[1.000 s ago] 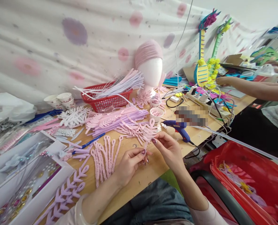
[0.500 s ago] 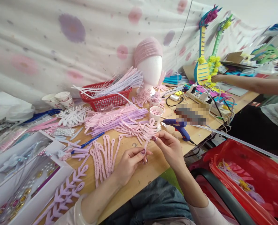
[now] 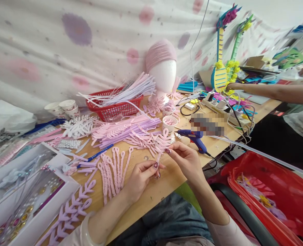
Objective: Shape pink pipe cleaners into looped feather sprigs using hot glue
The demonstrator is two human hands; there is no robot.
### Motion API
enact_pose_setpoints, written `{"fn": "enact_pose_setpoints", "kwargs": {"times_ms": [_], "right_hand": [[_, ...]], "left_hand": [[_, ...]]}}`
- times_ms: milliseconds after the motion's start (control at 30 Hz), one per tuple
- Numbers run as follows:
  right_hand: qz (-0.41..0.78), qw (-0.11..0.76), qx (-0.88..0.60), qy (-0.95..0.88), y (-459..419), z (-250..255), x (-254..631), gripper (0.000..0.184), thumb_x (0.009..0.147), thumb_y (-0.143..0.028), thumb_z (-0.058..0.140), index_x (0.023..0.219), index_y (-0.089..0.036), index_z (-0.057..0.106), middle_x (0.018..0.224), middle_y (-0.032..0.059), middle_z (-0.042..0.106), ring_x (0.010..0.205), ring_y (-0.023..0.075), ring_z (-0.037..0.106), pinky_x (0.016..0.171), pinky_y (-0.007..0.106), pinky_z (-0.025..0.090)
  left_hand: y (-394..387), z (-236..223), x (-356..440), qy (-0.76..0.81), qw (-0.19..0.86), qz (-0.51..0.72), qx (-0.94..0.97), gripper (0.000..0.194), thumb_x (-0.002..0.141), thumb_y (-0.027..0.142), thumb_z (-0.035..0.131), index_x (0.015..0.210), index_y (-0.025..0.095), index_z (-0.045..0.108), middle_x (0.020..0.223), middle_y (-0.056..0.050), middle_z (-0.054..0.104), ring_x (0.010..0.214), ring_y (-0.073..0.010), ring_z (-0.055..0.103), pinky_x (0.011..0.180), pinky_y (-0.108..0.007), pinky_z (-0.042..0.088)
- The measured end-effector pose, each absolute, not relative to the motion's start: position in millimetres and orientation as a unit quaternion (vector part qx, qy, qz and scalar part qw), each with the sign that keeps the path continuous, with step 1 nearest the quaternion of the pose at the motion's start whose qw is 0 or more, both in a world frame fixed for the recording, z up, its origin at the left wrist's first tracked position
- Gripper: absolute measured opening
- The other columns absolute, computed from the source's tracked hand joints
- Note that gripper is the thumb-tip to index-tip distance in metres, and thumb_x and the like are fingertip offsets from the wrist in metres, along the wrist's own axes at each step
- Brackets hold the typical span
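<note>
My left hand (image 3: 142, 179) is closed in a pinch on the lower stem of a pink pipe-cleaner sprig (image 3: 158, 156). With thumb and forefinger, my right hand (image 3: 185, 160) pinches the sprig a little higher, at its side. The sprig's looped tip rises above the fingers and blends with the pink pipe-cleaner pieces (image 3: 141, 140) behind it. Left of my hands lie several twisted pink pipe-cleaner strands (image 3: 114, 172) with looped ends. A lilac pipe-cleaner leaf branch (image 3: 72, 212) lies beside my left forearm.
A blue glue gun (image 3: 192, 135) lies beyond my right hand, near a paper cup (image 3: 170, 123) of pink pieces. Behind are a red basket (image 3: 115, 110) and a white mannequin head (image 3: 164, 75). White boxes (image 3: 64, 196) stand left. At right, another person's arm (image 3: 266, 91) reaches in.
My hands keep nearly the same pinch on the sprig. The other person's hand at the right has shifted slightly to the left. The view has moved a little.
</note>
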State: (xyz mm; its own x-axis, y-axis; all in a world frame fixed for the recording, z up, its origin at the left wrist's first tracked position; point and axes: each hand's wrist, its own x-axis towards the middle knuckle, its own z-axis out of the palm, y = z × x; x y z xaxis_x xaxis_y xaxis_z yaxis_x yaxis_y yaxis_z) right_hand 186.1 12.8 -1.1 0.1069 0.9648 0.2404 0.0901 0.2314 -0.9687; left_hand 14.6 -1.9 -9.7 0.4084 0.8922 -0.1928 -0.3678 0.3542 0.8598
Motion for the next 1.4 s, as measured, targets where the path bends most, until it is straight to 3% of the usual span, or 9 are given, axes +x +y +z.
{"fn": "enact_pose_setpoints", "kwargs": {"times_ms": [167, 333, 500, 600, 800, 900, 1400], "right_hand": [[0.381, 0.556, -0.49, -0.553, 12.9, 0.0, 186.4, 0.022, 0.076, -0.042, 0.073, 0.077, -0.02, 0.069, 0.078, 0.0037, 0.069, 0.076, 0.0192, 0.064, 0.072, 0.032, 0.052], [0.383, 0.53, -0.503, -0.565, 8.2, -0.2, 205.0, 0.026, 0.077, -0.044, 0.072, 0.089, -0.021, 0.069, 0.09, 0.0045, 0.071, 0.083, 0.0195, 0.065, 0.077, 0.031, 0.051], [0.232, 0.515, -0.635, -0.526, -6.6, 2.8, 245.2, 0.033, 0.078, -0.05, 0.069, 0.067, -0.02, 0.06, 0.062, -0.0019, 0.058, 0.059, 0.0133, 0.051, 0.056, 0.026, 0.038], [0.213, 0.487, -0.637, -0.558, -12.3, 3.6, 249.4, 0.04, 0.083, -0.051, 0.062, 0.059, -0.02, 0.054, 0.054, -0.003, 0.048, 0.053, 0.0123, 0.043, 0.051, 0.026, 0.033], [0.317, 0.513, -0.522, -0.603, 1.4, 0.4, 199.1, 0.023, 0.085, -0.045, 0.062, 0.085, -0.022, 0.066, 0.079, 0.0031, 0.064, 0.072, 0.0175, 0.057, 0.067, 0.029, 0.045], [0.375, 0.539, -0.482, -0.58, 11.7, 1.8, 178.3, 0.024, 0.084, -0.043, 0.065, 0.094, -0.022, 0.068, 0.086, 0.0043, 0.069, 0.078, 0.0184, 0.062, 0.071, 0.03, 0.049], [0.397, 0.562, -0.463, -0.559, 15.9, 2.3, 176.7, 0.018, 0.083, -0.039, 0.067, 0.084, -0.021, 0.071, 0.08, 0.003, 0.071, 0.075, 0.017, 0.063, 0.071, 0.029, 0.051]], "left_hand": [[-1.4, -9.4, 14.1, 0.344, 0.75, 0.423, 0.375, 0.024, 0.069, 0.037, 0.077, 0.072, 0.013, 0.076, 0.062, -0.002, 0.056, 0.064, -0.0132, 0.047, 0.067, -0.029, 0.035], [-0.3, -13.5, 14.4, 0.326, 0.769, 0.441, 0.329, 0.024, 0.074, 0.037, 0.074, 0.076, 0.014, 0.074, 0.061, 0.0, 0.056, 0.06, -0.0105, 0.047, 0.063, -0.026, 0.036], [-0.2, -15.4, 15.1, 0.32, 0.775, 0.454, 0.302, 0.023, 0.076, 0.036, 0.073, 0.081, 0.014, 0.071, 0.06, 0.001, 0.055, 0.057, -0.0087, 0.047, 0.061, -0.024, 0.035], [0.4, -15.6, 15.1, 0.322, 0.773, 0.455, 0.303, 0.022, 0.075, 0.035, 0.074, 0.081, 0.014, 0.072, 0.06, 0.001, 0.054, 0.057, -0.0087, 0.047, 0.061, -0.024, 0.036], [-0.1, -13.8, 14.4, 0.333, 0.759, 0.446, 0.337, 0.025, 0.074, 0.038, 0.074, 0.08, 0.014, 0.073, 0.061, 0.001, 0.053, 0.059, -0.0097, 0.046, 0.062, -0.025, 0.035], [-0.4, -12.6, 14.8, 0.336, 0.753, 0.449, 0.345, 0.026, 0.073, 0.039, 0.075, 0.079, 0.014, 0.074, 0.059, 0.001, 0.053, 0.059, -0.0101, 0.045, 0.062, -0.026, 0.034], [-0.4, -11.5, 15.5, 0.335, 0.76, 0.442, 0.339, 0.027, 0.072, 0.039, 0.076, 0.08, 0.014, 0.075, 0.059, 0.001, 0.053, 0.058, -0.0096, 0.045, 0.061, -0.026, 0.034]]}}
